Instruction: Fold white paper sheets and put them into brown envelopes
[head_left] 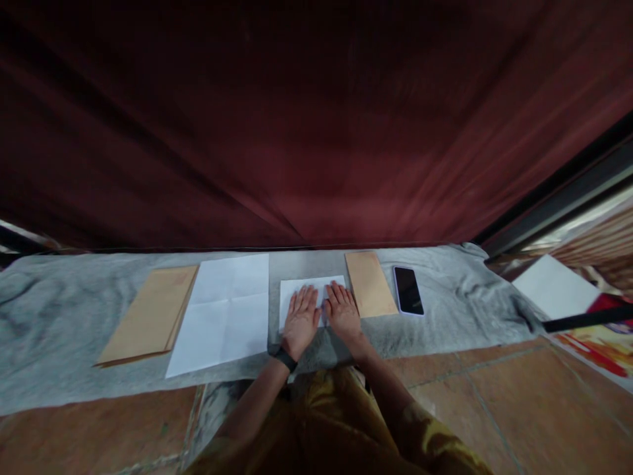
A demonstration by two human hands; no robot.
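A folded sheet of white paper [289, 293] lies on the grey cloth right before me. Flat on its left half rests my left hand [301, 320], fingers stretched out, a dark band around the wrist. My right hand [342, 313] presses on the right half, also with fingers extended; the two hands nearly meet at the thumbs. Just right of the paper is a brown envelope [372, 284], close to my right fingers. To the left, a larger white sheet [225, 316] with crease lines lies spread out. The hands hide much of the folded paper.
A stack of brown envelopes [151, 313] lies at the left, and a phone [409, 290] at the right. The grey cloth [469, 303] covers a long narrow surface. A dark red curtain [316, 132] hangs behind it. Floor tiles [558, 396] show in front.
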